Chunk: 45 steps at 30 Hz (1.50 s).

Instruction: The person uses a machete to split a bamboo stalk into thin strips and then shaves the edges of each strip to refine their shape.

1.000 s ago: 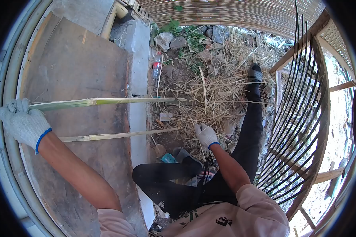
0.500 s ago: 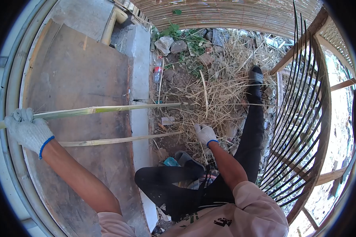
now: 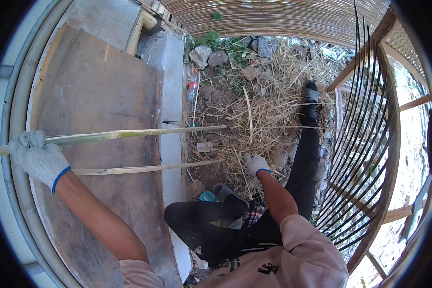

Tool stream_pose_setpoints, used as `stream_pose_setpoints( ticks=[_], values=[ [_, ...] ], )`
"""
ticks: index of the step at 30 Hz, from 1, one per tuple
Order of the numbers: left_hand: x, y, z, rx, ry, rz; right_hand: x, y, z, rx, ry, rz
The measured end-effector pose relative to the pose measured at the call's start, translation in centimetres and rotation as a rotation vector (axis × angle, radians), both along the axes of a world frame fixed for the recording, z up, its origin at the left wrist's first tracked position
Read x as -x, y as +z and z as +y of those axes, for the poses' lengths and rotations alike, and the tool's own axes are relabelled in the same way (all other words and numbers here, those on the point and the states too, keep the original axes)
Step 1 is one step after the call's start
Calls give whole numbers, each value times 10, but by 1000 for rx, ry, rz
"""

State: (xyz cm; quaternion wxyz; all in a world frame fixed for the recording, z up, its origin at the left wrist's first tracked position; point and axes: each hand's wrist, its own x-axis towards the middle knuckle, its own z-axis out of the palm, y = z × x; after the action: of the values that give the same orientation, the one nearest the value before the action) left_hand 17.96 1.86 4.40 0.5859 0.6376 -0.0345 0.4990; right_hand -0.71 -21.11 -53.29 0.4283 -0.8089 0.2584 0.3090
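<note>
My left hand [image 3: 37, 156], in a white knit glove with a blue cuff, is closed round the left end of a long green bamboo strip [image 3: 139, 132]. The strip reaches to the right across the brown board, its far end over the ground. Below it, a second, paler bamboo strip [image 3: 129, 170] lies across the board, its left end passing behind my left wrist. My right hand [image 3: 257, 164], gloved the same way, is curled above the straw, apart from both strips. What its fingers hold, if anything, I cannot make out.
A brown board [image 3: 101, 96] lies at left beside a concrete ledge [image 3: 172, 91]. Straw and shavings [image 3: 273, 120] cover the ground, with stones [image 3: 200, 56] and a plastic bottle [image 3: 192, 89] at the far side. A slatted rack [image 3: 365, 144] stands at right.
My right hand has moved slightly to the right and down, away from the strip's end. My left hand keeps its hold, and the held strip has barely shifted.
</note>
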Motion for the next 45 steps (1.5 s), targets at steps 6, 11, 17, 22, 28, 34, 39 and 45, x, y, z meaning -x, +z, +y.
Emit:
stream_pose_setpoints(
  ticks=[6, 11, 17, 22, 28, 34, 39, 45],
  values=[
    [8, 0, -4, 32, -82, -29, -3, 3, -13, -37, 27, 67],
    [27, 0, -21, 26, -60, -50, 40, 34, -5, -70, -21, -4],
    [68, 8, -31, 283, -194, -44, 95, 119, 14, -36, -45, -229],
    [85, -11, 3, 312, -538, -4, 91, 212, 34, -197, -94, -475],
    [102, -16, 15, 174, -552, 45, 54, 298, 53, -299, -48, -615],
    [128, -30, 10, 130, -611, -7, 41, 345, 75, -502, 15, -719],
    [142, -44, 14, 230, -644, -63, 39, 336, 95, -473, 95, -761],
    [144, -44, 23, 254, -576, -61, 38, 325, 101, -452, 7, -695]
  ],
)
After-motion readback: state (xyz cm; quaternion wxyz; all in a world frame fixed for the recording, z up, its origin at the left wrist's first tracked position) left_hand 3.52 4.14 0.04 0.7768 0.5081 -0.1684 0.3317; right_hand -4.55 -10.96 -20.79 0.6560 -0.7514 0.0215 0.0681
